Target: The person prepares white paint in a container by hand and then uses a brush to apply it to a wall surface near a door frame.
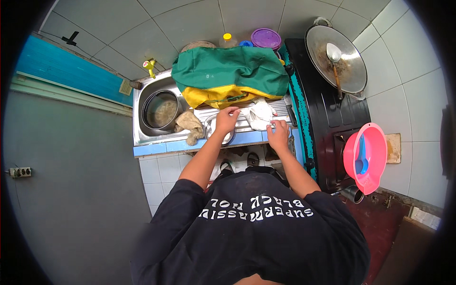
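Note:
A crumpled white plastic bag (259, 116) lies on the ridged metal drainboard (204, 113) between my two hands. My left hand (228, 119) reaches over a round, metal-rimmed dish (207, 127) at the counter's front edge. Its fingers are pinched together close to the bag's left side; what they hold, if anything, is too small to tell. With bent fingers, my right hand (279, 132) grips the bag's lower right edge. Just left of the dish a wet beige rag (190, 124) hangs over the sink's edge.
A green and yellow cloth (230, 71) covers a heap behind the drainboard. Left of it, a dark pot (161, 110) of water sits in the sink (141, 135) below a yellow tap (149, 66). A wok (351, 66) and a pink basin (375, 156) rest on the black stove (327, 137) at right.

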### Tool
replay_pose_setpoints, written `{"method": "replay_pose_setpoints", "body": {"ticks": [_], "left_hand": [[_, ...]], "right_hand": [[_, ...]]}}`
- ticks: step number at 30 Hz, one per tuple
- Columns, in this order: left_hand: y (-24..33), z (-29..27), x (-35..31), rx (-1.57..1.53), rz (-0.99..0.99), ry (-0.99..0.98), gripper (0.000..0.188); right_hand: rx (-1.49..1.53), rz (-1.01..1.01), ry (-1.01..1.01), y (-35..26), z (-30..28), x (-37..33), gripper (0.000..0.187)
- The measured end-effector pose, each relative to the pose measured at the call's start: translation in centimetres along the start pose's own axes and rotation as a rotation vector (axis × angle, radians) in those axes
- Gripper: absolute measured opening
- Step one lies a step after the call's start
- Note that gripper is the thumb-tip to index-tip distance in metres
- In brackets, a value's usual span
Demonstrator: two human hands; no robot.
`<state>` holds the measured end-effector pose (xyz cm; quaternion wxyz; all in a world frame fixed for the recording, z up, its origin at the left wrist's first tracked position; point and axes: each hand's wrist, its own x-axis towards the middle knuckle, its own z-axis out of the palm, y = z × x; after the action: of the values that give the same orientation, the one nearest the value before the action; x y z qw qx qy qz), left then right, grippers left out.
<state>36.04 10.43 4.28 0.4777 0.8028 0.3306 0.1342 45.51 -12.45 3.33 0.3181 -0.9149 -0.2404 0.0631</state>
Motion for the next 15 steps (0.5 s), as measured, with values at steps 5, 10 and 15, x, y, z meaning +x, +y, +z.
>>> {"method": "replay_pose_setpoints", "body": {"ticks": [5, 10, 15], "left_hand": [[-2.4, -4.4, -3.5, -0.12, -0.046, 0.211, 0.027], [-3.5, -7.9, -7.5, -0.131, -0.218, 0.361, 0.024], [-4.6, -8.1, -10.1, -0.124, -0.283, 0.451, 0.023]], "right_hand": [[0.167, -0.026, -0.081, -0.1, 0.6, -1.7, 0.021], [0.319, 0.051, -0.252, -2.0, 0.9, -2.6, 0.018], [0.244, -0.063, -0.219, -2.7, 0.8, -0.8, 0.015]]}}
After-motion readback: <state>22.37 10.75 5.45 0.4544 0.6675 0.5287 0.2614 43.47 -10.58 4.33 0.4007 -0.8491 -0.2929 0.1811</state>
